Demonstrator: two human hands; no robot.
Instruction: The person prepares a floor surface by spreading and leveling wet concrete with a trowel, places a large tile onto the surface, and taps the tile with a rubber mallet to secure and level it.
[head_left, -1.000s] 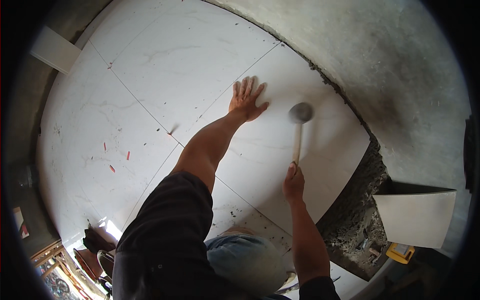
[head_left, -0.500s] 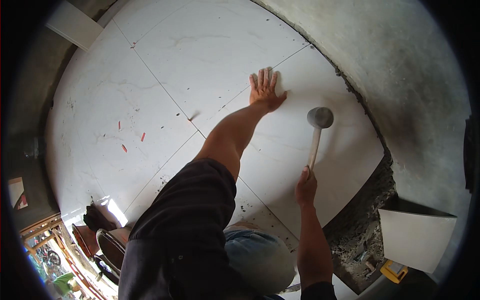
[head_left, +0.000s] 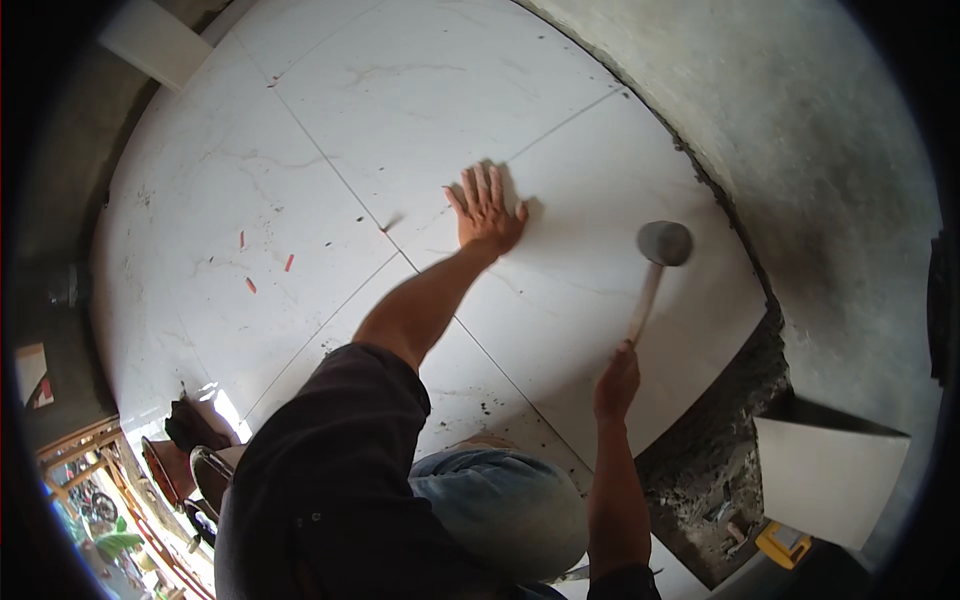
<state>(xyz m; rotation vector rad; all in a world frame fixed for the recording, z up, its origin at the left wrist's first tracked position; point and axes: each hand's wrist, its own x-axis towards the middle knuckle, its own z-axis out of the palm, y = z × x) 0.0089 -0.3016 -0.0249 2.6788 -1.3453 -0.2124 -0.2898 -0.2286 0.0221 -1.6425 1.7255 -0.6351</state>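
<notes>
My right hand (head_left: 618, 383) is closed around the wooden handle of a rubber mallet (head_left: 665, 243). The mallet's dark grey round head is over a large white floor tile (head_left: 590, 330), close to the wall side; whether it touches the tile I cannot tell. My left hand (head_left: 488, 212) lies with fingers spread on the white tiles, over the joint between that tile and the one beyond it. Faint brownish veins run through the tiles, and thin dark joints part them.
Rough grey mortar (head_left: 700, 480) fills a strip at the lower right. Beside it a white tile piece (head_left: 835, 475) leans near the grey wall (head_left: 800, 150), with a yellow tool (head_left: 783, 545) below. Small red pieces (head_left: 289, 263) lie on the left tiles. Buckets (head_left: 168, 470) stand at lower left.
My left hand has slid left and nearer along the tile joint. The mallet and my right hand have shifted slightly, the mallet's head moving to the right.
</notes>
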